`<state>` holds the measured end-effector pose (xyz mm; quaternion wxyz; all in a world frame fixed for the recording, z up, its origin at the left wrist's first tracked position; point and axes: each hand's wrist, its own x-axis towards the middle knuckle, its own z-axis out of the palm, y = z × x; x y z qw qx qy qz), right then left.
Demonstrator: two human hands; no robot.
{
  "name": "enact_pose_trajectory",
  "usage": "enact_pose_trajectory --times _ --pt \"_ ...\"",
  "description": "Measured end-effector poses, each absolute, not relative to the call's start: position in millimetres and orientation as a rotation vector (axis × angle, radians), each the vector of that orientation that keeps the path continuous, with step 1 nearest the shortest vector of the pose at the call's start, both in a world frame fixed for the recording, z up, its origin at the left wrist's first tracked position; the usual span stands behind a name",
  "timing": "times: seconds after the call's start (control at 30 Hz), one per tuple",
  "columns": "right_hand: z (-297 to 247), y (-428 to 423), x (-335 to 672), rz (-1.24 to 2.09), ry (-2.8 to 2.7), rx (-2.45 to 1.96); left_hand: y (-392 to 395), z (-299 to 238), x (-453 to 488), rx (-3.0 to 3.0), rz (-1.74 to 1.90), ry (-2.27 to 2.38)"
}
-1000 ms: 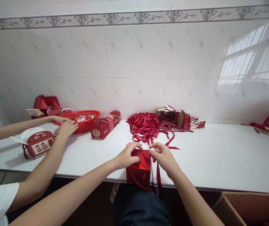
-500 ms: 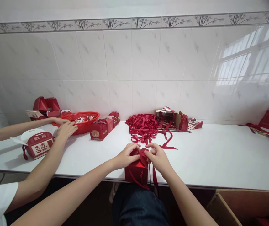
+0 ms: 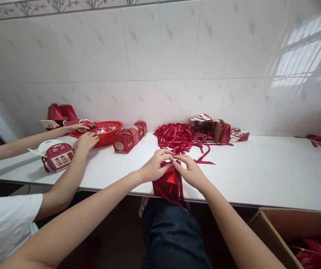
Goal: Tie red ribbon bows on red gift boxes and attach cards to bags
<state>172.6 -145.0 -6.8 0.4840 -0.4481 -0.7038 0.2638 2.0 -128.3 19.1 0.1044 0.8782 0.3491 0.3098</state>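
A small shiny red gift box (image 3: 166, 185) stands at the near edge of the white table (image 3: 261, 175). My left hand (image 3: 157, 165) and my right hand (image 3: 190, 172) meet over its top, fingers pinched together on the box's top flaps. A dark red ribbon (image 3: 181, 190) hangs down the box's front. A heap of red ribbons (image 3: 174, 136) lies just behind my hands.
A co-worker's two hands (image 3: 86, 141) reach to a red basket (image 3: 107, 136) at the left. Red boxes (image 3: 124, 142) and a labelled one (image 3: 59, 157) stand nearby. An open carton (image 3: 213, 129) sits by the wall. A cardboard box (image 3: 295, 231) is at bottom right.
My hands have closed together over the box's top, covering the round flap that showed before. The camera has tilted down, so everything sits higher in view.
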Motion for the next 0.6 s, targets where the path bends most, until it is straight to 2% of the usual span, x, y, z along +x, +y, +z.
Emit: enact_pose_trajectory --times 0.1,0.2,0.3,0.47,0.53,0.6 --pt "4.4 -144.9 174.9 0.897 -1.68 -0.988 -134.9 33.4 1.8 2.722 0.937 1.005" --pt "13.0 -150.9 174.1 0.997 -1.587 -0.906 -139.9 46.3 0.3 2.728 1.145 1.012" --pt "19.3 -158.2 169.2 0.996 -1.513 -0.845 -143.4 59.4 -0.8 2.609 1.399 1.048" --pt "31.2 -162.7 169.0 0.779 -1.522 -0.841 -162.4 74.8 -14.0 2.338 1.516 1.174" --pt "28.2 -160.9 178.8 0.664 -1.395 -0.842 -181.7 59.1 -30.5 2.062 1.46 1.24" --pt "14.9 -157.5 193.5 0.641 -1.201 -0.854 -204.8 22.9 -51.8 1.839 1.003 1.167"
